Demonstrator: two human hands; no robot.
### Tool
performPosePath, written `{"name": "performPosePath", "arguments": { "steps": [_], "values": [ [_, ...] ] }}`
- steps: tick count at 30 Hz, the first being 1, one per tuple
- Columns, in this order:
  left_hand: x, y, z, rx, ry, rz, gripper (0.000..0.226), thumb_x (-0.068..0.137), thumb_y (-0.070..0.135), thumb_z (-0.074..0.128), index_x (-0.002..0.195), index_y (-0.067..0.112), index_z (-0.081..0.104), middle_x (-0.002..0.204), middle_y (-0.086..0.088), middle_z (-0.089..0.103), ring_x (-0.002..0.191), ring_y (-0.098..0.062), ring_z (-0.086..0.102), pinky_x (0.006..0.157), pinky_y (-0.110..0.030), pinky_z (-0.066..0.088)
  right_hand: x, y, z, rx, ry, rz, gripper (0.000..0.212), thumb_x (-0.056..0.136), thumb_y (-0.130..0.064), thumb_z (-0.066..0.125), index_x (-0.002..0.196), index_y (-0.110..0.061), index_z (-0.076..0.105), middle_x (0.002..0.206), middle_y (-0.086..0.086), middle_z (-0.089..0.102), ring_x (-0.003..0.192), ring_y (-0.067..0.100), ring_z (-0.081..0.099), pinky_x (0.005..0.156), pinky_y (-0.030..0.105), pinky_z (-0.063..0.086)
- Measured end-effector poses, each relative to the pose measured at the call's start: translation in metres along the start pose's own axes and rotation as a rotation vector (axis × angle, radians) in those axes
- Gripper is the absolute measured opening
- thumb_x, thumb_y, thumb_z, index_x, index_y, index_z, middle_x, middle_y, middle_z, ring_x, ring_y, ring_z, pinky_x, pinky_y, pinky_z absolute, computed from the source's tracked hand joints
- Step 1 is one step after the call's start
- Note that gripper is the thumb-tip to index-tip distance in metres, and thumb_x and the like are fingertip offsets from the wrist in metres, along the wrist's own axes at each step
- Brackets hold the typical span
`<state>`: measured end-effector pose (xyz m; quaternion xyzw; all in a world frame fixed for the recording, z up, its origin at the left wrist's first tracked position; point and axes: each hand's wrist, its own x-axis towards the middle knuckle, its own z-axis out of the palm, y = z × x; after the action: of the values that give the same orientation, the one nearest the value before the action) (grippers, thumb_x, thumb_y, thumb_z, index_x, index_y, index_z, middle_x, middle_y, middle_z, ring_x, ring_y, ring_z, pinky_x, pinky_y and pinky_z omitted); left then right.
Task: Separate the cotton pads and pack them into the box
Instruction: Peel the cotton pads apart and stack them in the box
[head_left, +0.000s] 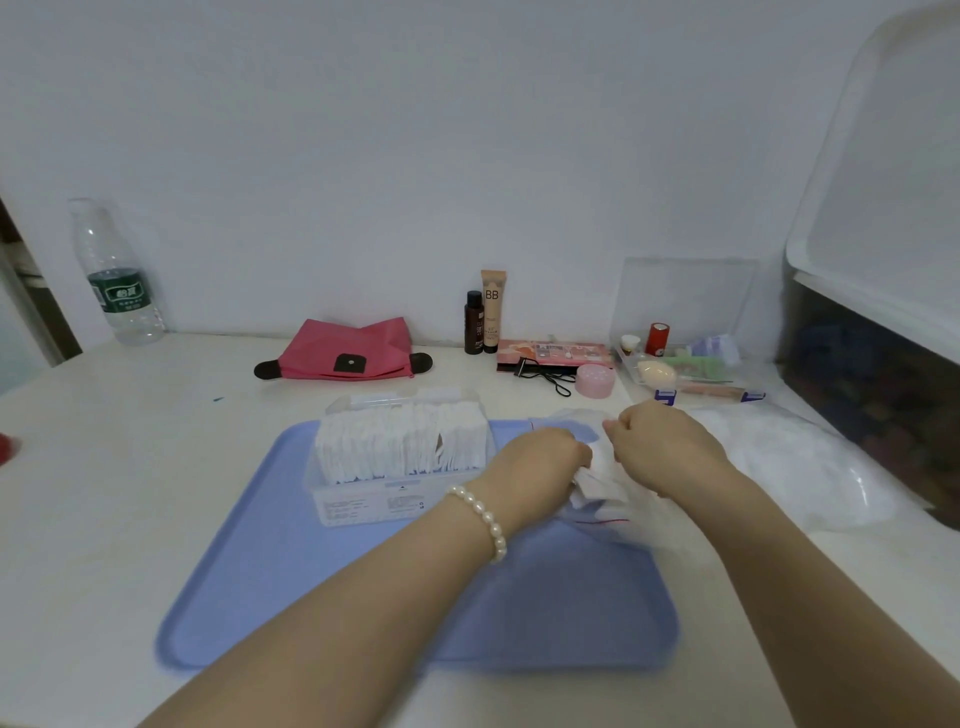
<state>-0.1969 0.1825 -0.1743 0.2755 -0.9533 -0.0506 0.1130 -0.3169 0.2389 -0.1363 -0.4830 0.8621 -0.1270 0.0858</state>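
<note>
A clear plastic box (363, 506) stands on the blue tray (322, 587), filled with several upright white cotton pads (400, 441). To its right, my left hand (535, 467) and my right hand (665, 447) both grip a bunch of white cotton pads (597, 483) over the tray's right part. The fingers of both hands curl around the bunch, which sits in thin plastic wrapping with a red line. My left wrist wears a pearl bracelet.
A clear plastic bag (789, 457) lies right of the tray. Behind are a pink pouch (345, 351), two cosmetic bottles (484, 317), a palette (553, 354), a pink jar (595, 380), an organiser tray (685, 364) and a water bottle (117, 280). A large bin (872, 332) stands at right.
</note>
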Motion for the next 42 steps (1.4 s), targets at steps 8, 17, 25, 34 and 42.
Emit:
{"name": "performPosePath", "arguments": {
  "steps": [8,17,25,34,42],
  "values": [
    [-0.037,-0.041,-0.057,-0.343,0.402,-0.081,0.019,0.074,-0.004,0.062,0.078,0.012,0.072,0.078,0.002,0.069,0.069,-0.01,0.059,0.066,-0.024,0.044,-0.022,-0.008,-0.016,0.075,-0.104,-0.039,0.032,0.091,-0.034,0.047,0.085,-0.006,0.061,0.081,0.009,0.061,0.08,0.028,0.061,0.076,0.037,0.052],
    [-0.064,-0.064,-0.07,-1.208,0.377,-0.474,0.008,0.079,-0.008,0.063,0.081,-0.001,0.066,0.067,-0.009,0.065,0.06,-0.02,0.059,0.06,-0.031,0.048,-0.017,-0.047,-0.016,0.763,0.096,-0.339,0.022,0.091,-0.009,0.047,0.1,-0.022,0.063,0.103,-0.003,0.063,0.099,0.016,0.056,0.084,0.031,0.044],
    [-0.071,-0.073,-0.071,-1.779,0.369,-0.54,0.016,0.083,-0.013,0.053,0.087,-0.003,0.065,0.075,-0.011,0.07,0.062,-0.016,0.067,0.056,-0.022,0.056,-0.006,-0.08,0.006,1.08,-0.296,-0.328,0.025,0.074,-0.01,0.075,0.098,-0.012,0.066,0.095,0.005,0.072,0.082,0.018,0.071,0.073,0.034,0.059],
    [-0.077,-0.077,-0.071,-1.894,0.321,-0.585,0.027,0.069,0.005,0.065,0.096,0.008,0.063,0.079,-0.008,0.067,0.064,-0.018,0.062,0.043,-0.02,0.047,-0.001,-0.094,0.022,1.069,-0.214,-0.354,0.017,0.076,-0.006,0.074,0.09,0.001,0.068,0.067,0.009,0.068,0.042,0.013,0.054,0.04,0.022,0.043],
    [-0.068,-0.079,-0.062,-1.738,0.501,-0.576,0.021,0.081,0.002,0.065,0.1,0.009,0.064,0.081,-0.002,0.074,0.067,-0.014,0.07,0.049,-0.021,0.053,0.004,-0.089,0.015,1.021,-0.311,-0.342,0.032,0.065,-0.01,0.079,0.089,-0.001,0.061,0.06,0.006,0.069,0.04,0.016,0.057,0.037,0.021,0.046]
  ]
}}
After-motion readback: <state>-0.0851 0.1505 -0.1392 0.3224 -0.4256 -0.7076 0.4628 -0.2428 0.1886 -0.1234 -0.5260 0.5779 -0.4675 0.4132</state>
